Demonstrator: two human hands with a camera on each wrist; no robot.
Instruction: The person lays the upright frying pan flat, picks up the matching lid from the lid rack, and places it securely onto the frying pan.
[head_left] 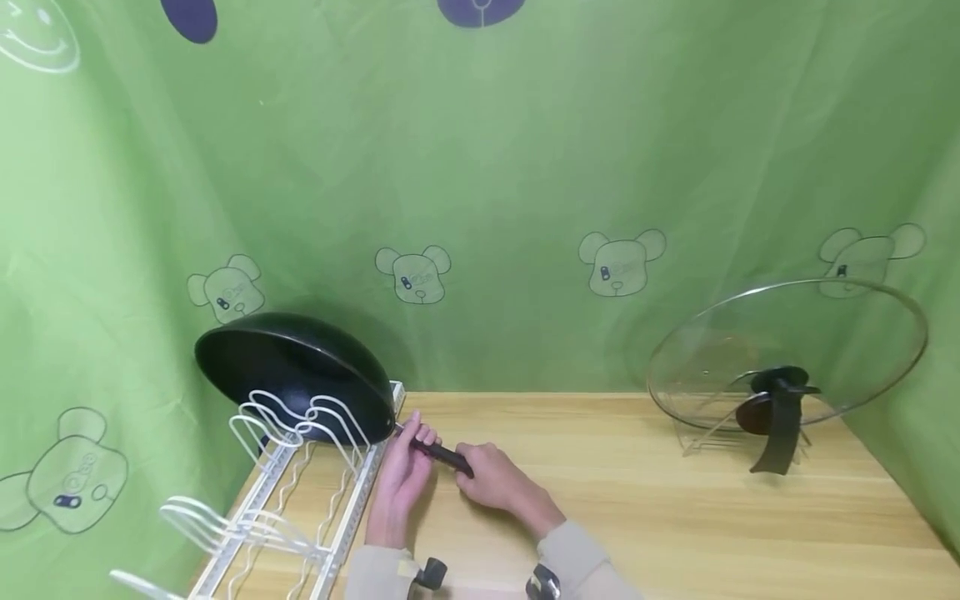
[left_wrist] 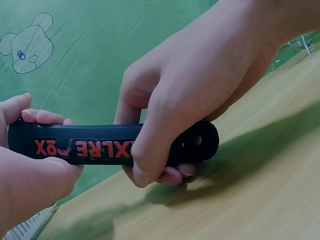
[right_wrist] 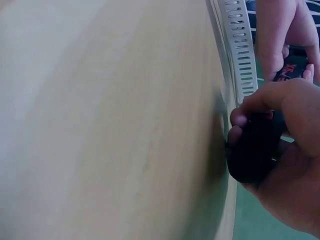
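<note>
Where fingers (left_wrist: 131, 102) curl, handle (left_wrist: 102, 145) (black), enclosed.

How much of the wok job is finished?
Done, it seems: the wok is tilted at the far end of the white wire rack. In hand: the left hand and right hand both hold its black handle. Remaining, probably: steadying it and letting go, as neither hand is off yet. The glass lid stands apart.

1. A curtained booth furnished with kitchenware; the room around it cannot be told.
2. Bright green fabric curtain (head_left: 510, 150), printed with outlined bear heads, rises behind and at both sides of the pale wood-grain tabletop (head_left: 570, 429).
3. Kitchen goods: a black round-bellied wok (head_left: 292, 354) on a white metal wire rack (head_left: 352, 515) at the tabletop's left, a large round clear-glass lid (head_left: 787, 350) at its right.
</note>
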